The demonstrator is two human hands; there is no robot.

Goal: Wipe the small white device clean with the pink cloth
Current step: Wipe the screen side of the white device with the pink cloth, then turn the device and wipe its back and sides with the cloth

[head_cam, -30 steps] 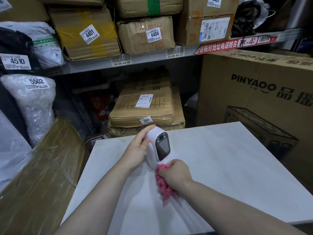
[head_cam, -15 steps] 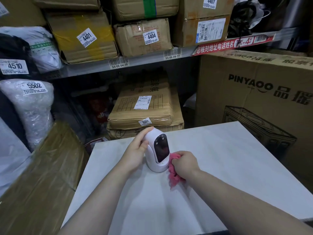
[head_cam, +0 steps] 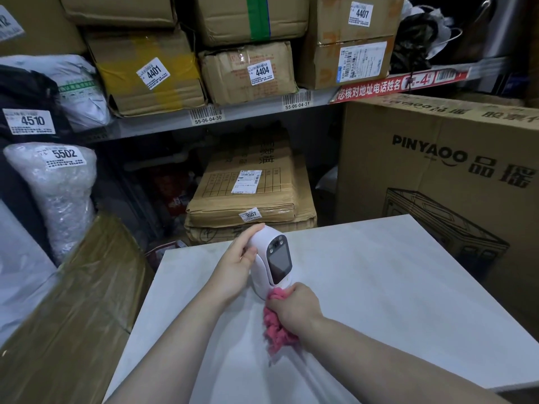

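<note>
A small white device (head_cam: 269,262) with a dark screen and small lenses on its front stands tilted on the pale table (head_cam: 379,281). My left hand (head_cam: 236,265) grips its back and left side, index finger reaching over the top. My right hand (head_cam: 294,306) is closed on the pink cloth (head_cam: 277,328) and presses it against the device's lower front, just below the screen. The rest of the cloth hangs down beside my right wrist onto the table.
A big PINYAOO carton (head_cam: 437,176) stands right of the table. A tape-wrapped brown box (head_cam: 73,310) lies at the left. Behind the table sit stacked flat cartons (head_cam: 248,193) and a shelf (head_cam: 204,118) with labelled parcels.
My right hand moved the pink cloth from the device's right side to its lower front. The device now leans further back in my left hand.
</note>
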